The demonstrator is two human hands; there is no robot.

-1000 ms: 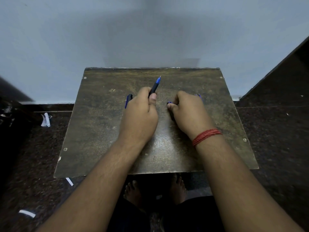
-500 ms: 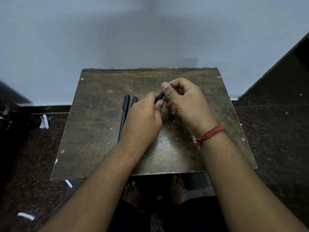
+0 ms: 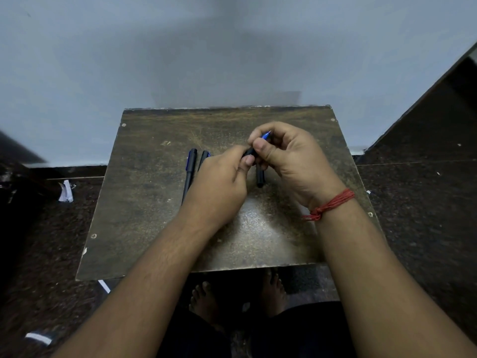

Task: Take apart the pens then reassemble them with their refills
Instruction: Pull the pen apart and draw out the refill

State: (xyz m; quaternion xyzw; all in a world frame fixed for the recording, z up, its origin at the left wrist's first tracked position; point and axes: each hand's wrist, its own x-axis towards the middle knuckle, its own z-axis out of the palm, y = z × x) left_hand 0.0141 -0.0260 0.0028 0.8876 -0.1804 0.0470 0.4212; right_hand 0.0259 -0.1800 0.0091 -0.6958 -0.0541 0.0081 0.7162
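Black-barrelled with a blue tip, the pen (image 3: pixel 254 148) sits just right of the frame's centre, pinched between both hands above the worn brown table (image 3: pixel 144 202). The left hand (image 3: pixel 219 184) grips its lower end, the right hand (image 3: pixel 286 156) closes round the tip end. A short black piece (image 3: pixel 260 175) hangs below the right fingers, partly hidden. Two more black pens (image 3: pixel 190 171) lie side by side left of the left hand, one half covered by it. The held pen slants up and to the right, its blue tip toward the upper right.
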